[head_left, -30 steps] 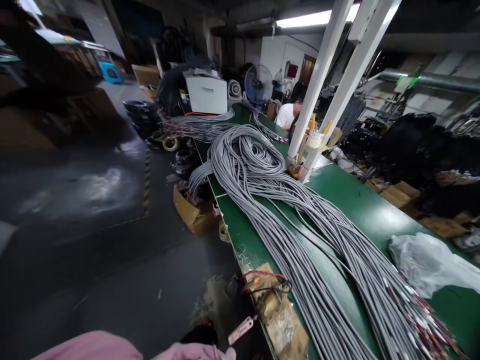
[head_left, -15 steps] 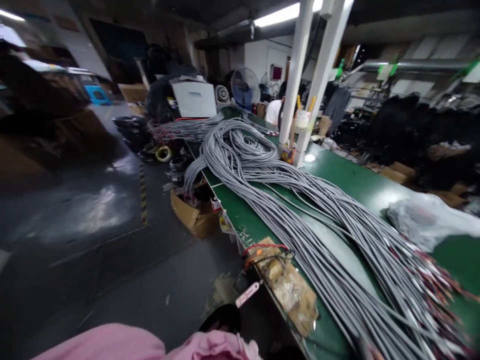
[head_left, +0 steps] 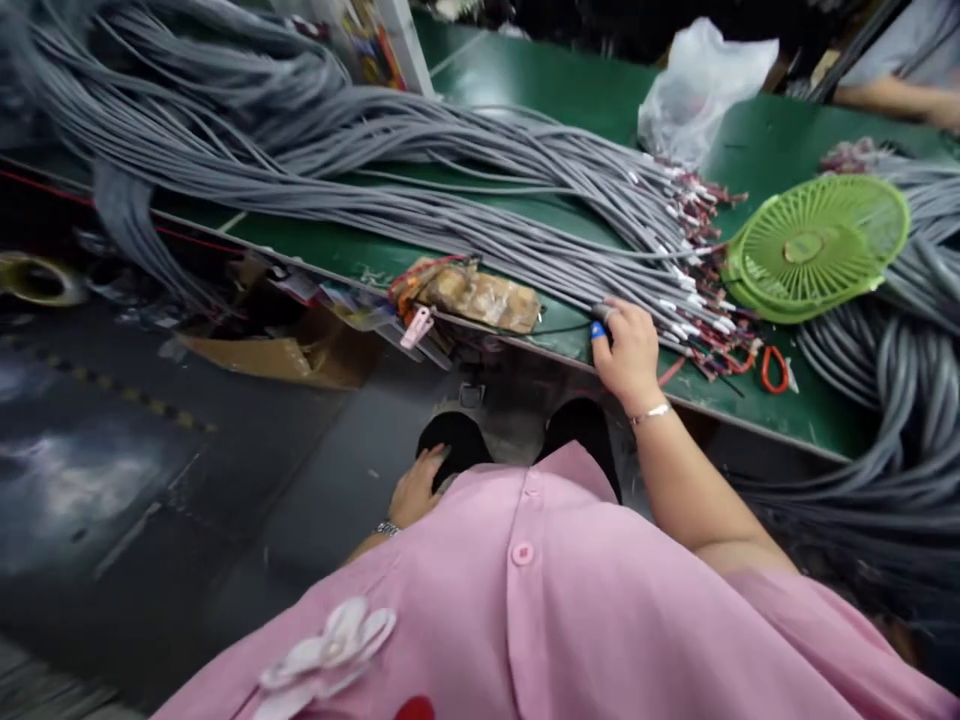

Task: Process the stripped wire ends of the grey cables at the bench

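My right hand (head_left: 628, 352) rests at the bench's front edge, against the near side of a bundle of grey cables (head_left: 480, 222). Its thumb bears a blue wrap and its forefinger a dark grey one; these two are apart with nothing visible between them, and the other fingers are partly hidden. White-sleeved cable ends (head_left: 686, 305) with reddish-brown wires lie just beyond it. My left hand (head_left: 412, 488) lies on my left thigh, fingers extended, holding nothing I can see. Orange-red scissor handles (head_left: 774, 370) sit to the right of my right hand.
On the green bench (head_left: 600, 85) are a tape-covered board (head_left: 480, 298), a green plastic basket-like fan guard (head_left: 817, 250) and a clear plastic bag (head_left: 697, 95). More thick cables (head_left: 892, 370) hang over the edge at right. Another person's arm (head_left: 892, 97) shows at top right. A cardboard box (head_left: 277, 360) stands below.
My view has swung down and to the right. Both my hands now show; earlier only blurred fingertips appeared at the bottom edge. The green guard and the other person's arm have come into view.
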Demonstrator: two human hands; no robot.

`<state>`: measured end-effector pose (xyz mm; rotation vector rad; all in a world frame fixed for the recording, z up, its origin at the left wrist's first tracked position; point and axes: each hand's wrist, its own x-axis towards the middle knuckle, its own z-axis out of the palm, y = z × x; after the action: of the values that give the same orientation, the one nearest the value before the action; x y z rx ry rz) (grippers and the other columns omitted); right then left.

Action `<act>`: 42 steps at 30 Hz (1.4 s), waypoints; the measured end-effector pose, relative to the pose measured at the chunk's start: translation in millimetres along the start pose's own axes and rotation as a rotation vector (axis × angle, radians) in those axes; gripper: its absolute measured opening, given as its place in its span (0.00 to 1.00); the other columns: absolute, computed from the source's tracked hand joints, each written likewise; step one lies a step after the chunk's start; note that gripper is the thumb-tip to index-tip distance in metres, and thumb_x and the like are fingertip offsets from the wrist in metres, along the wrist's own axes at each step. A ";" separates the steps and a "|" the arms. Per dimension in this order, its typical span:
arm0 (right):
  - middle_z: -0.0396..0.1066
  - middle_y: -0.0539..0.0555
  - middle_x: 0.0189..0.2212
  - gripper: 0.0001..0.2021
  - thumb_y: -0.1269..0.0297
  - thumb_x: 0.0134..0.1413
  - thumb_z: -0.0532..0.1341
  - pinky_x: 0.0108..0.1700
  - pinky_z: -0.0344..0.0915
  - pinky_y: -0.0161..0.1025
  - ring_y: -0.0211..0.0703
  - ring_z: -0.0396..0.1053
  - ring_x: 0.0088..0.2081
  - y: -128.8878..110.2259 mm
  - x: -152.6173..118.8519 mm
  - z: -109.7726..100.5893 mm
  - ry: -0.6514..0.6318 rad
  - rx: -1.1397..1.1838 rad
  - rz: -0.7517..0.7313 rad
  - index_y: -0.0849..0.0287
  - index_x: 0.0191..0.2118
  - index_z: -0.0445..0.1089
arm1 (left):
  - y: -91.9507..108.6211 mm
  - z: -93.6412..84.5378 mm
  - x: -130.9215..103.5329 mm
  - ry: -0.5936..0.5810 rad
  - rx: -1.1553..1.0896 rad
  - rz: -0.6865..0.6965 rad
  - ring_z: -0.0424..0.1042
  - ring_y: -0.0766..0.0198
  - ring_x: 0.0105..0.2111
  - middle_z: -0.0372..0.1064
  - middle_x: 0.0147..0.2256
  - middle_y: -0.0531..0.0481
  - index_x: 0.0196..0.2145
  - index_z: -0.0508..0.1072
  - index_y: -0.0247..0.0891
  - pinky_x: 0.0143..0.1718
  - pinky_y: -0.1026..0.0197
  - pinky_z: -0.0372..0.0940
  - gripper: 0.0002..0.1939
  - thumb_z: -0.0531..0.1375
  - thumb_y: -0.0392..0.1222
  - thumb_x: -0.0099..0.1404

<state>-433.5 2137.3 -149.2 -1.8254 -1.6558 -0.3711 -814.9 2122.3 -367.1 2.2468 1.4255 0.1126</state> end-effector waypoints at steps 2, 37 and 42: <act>0.70 0.59 0.48 0.14 0.68 0.56 0.54 0.55 0.60 0.52 0.53 0.63 0.51 2.5 -2.6 4.5 0.018 0.017 -0.021 0.59 0.46 0.71 | -15.7 15.6 -13.0 0.000 -0.009 0.026 0.49 0.49 0.65 0.53 0.65 0.46 0.65 0.55 0.44 0.60 0.49 0.56 0.33 0.56 0.48 0.64; 0.72 0.62 0.43 0.15 0.66 0.53 0.54 0.51 0.59 0.52 0.56 0.64 0.47 -7.6 -3.8 15.1 0.032 -0.299 -0.065 0.62 0.43 0.73 | -42.8 50.1 -15.8 0.207 -0.166 0.128 0.50 0.51 0.65 0.58 0.62 0.45 0.62 0.59 0.39 0.61 0.48 0.52 0.30 0.53 0.50 0.65; 0.72 0.62 0.43 0.15 0.66 0.53 0.54 0.50 0.60 0.49 0.55 0.64 0.47 -6.6 -4.9 15.1 0.042 -0.305 -0.085 0.62 0.43 0.73 | -41.4 49.4 -17.4 0.207 -0.142 0.131 0.50 0.51 0.65 0.59 0.62 0.45 0.62 0.59 0.39 0.61 0.48 0.53 0.30 0.53 0.50 0.64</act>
<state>-443.8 2142.8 -161.9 -1.9508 -1.7257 -0.7289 -841.8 2104.3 -425.5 2.2603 1.3236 0.4866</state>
